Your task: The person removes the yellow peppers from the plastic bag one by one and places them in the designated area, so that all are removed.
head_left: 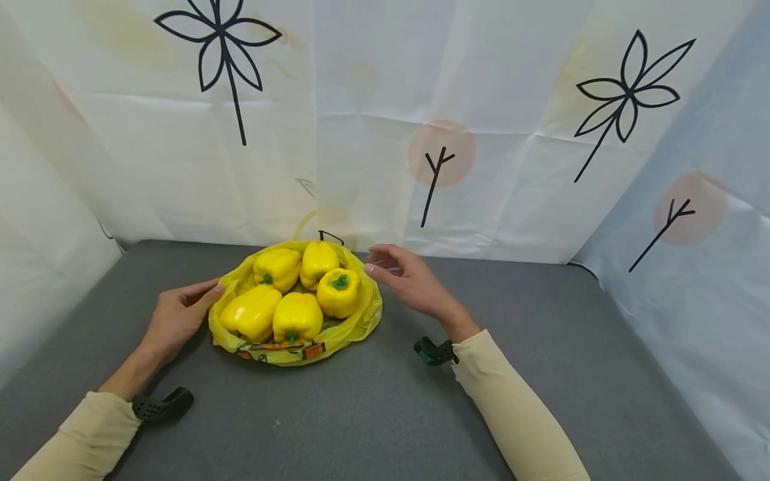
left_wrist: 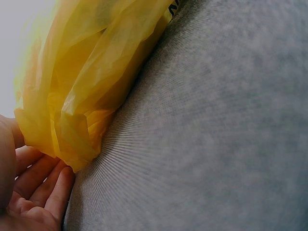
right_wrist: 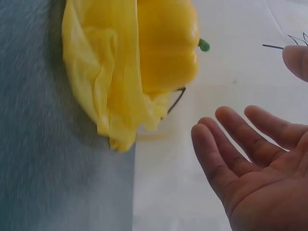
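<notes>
Several yellow bell peppers [head_left: 299, 316] lie in a thin yellow plastic bag [head_left: 355, 329] whose mouth is spread wide and rolled down around them. At the bag's left side, my left hand [head_left: 177, 316] pinches its edge between thumb and fingers; in the left wrist view the crumpled bag [left_wrist: 91, 91] runs down between them. My right hand [head_left: 414, 280] hovers off the bag's right rim, fingers loosely bent and holding nothing. The right wrist view has this hand [right_wrist: 260, 159] palm up beside the bag, where one pepper [right_wrist: 168, 45] shows its green stem above the plastic.
The bag stands on a grey table [head_left: 373, 421] close to its back edge. Behind the table hangs a pale curtain [head_left: 373, 87] printed with black leaf and twig drawings. Dark straps [head_left: 161, 405] with small devices sit at both wrists.
</notes>
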The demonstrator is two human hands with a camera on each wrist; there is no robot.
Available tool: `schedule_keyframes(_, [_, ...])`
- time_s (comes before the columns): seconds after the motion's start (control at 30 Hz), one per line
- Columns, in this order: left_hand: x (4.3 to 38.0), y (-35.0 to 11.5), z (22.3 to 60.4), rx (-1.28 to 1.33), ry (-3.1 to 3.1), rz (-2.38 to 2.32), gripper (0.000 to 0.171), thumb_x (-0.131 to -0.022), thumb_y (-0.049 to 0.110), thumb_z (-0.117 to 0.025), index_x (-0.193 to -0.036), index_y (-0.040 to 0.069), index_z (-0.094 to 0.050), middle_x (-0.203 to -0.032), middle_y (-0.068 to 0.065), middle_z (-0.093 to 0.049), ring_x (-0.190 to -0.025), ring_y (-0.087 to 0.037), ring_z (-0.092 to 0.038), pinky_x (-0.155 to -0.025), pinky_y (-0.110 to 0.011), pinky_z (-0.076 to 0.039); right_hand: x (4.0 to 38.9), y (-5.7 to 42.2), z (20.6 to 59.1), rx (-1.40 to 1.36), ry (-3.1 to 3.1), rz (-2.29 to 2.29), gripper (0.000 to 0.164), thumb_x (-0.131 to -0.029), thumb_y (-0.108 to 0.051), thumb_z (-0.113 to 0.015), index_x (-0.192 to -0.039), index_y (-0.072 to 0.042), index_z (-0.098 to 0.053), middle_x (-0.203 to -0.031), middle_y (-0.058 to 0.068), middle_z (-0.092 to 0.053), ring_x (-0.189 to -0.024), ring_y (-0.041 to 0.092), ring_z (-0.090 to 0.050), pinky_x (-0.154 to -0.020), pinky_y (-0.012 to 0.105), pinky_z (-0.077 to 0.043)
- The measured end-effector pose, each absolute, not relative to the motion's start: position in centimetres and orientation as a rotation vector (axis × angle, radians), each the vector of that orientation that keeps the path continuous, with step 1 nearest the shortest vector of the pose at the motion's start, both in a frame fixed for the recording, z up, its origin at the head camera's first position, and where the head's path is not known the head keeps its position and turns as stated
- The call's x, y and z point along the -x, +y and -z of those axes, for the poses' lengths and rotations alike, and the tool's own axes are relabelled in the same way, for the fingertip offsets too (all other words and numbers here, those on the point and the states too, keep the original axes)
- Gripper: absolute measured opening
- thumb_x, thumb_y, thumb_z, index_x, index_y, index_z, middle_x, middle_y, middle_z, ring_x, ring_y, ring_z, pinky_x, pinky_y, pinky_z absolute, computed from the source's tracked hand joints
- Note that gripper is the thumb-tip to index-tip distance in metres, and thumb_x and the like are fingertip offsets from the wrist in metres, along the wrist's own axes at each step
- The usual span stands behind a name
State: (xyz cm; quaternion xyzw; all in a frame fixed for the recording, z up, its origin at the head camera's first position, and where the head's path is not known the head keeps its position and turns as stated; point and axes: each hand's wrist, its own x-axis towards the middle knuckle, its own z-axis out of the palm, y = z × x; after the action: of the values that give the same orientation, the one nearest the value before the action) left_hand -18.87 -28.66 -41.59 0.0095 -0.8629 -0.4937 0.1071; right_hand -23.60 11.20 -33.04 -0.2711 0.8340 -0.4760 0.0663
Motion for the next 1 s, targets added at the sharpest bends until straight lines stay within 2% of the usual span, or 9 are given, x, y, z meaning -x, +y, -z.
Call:
schedule_keyframes(0.2, [19.0, -28.6, 41.7, -0.028, -2.553, 1.445, 0.06, -0.105, 0.042, -0.055, -0.143, -0.004, -0.054, -0.138, -0.029, -0.056, -0.098, 0.017, -0.046, -0.075, -0.005, -0.045, 24.3, 10.0, 33.9, 0.802, 2.452, 1.456, 0.052, -0.107, -0.03, -0.055, -0.152, -0.007, -0.045, -0.148, 0.017, -0.05, -0.132, 0.029, -0.051, -0.109, 0.049, -0.041])
schedule_keyframes(0.37, [19.1, -28.6, 41.7, -0.038, -2.562, 1.453, 0.061, -0.105, 0.044, -0.055, -0.144, -0.003, -0.053, -0.139, -0.029, -0.055, -0.1, 0.015, -0.047, -0.075, -0.005, -0.045, 24.6, 9.4, 35.1, 0.733, 2.396, 1.516, 0.055, -0.106, -0.03, -0.058, -0.153, -0.005, -0.044, -0.148, 0.017, -0.051, -0.133, 0.031, -0.05, -0.107, 0.049, -0.043])
schedule_keyframes(0.6, [18.9, -28.7, 41.2, -0.059, -2.58, 1.453, 0.062, -0.104, 0.046, -0.054, -0.144, -0.001, -0.054, -0.14, -0.027, -0.055, -0.102, 0.013, -0.047, -0.076, -0.005, -0.045, 24.5, 8.8, 36.3, 0.685, 2.397, 1.491, 0.057, -0.104, -0.032, -0.061, -0.152, -0.005, -0.046, -0.146, 0.01, -0.053, -0.13, 0.028, -0.052, -0.105, 0.045, -0.046])
schedule_keyframes(0.87, [18.9, -28.7, 41.2, -0.059, -2.584, 1.445, 0.062, -0.104, 0.046, -0.054, -0.144, -0.001, -0.054, -0.139, -0.026, -0.056, -0.104, 0.011, -0.049, -0.077, -0.004, -0.044, 24.5, 8.1, 36.9, 0.691, 2.404, 1.463, 0.047, -0.11, -0.033, -0.048, -0.147, -0.005, -0.052, -0.146, 0.011, -0.054, -0.131, 0.028, -0.051, -0.106, 0.046, -0.044])
schedule_keyframes(1.0, [18.9, -28.8, 41.3, -0.054, -2.586, 1.445, 0.062, -0.104, 0.046, -0.054, -0.145, -0.001, -0.054, -0.14, -0.026, -0.056, -0.106, 0.009, -0.05, -0.077, -0.004, -0.044, 24.4, 8.0, 37.0, 0.686, 2.411, 1.455, 0.044, -0.109, -0.028, -0.05, -0.146, -0.005, -0.053, -0.144, 0.012, -0.055, -0.13, 0.029, -0.053, -0.105, 0.045, -0.045])
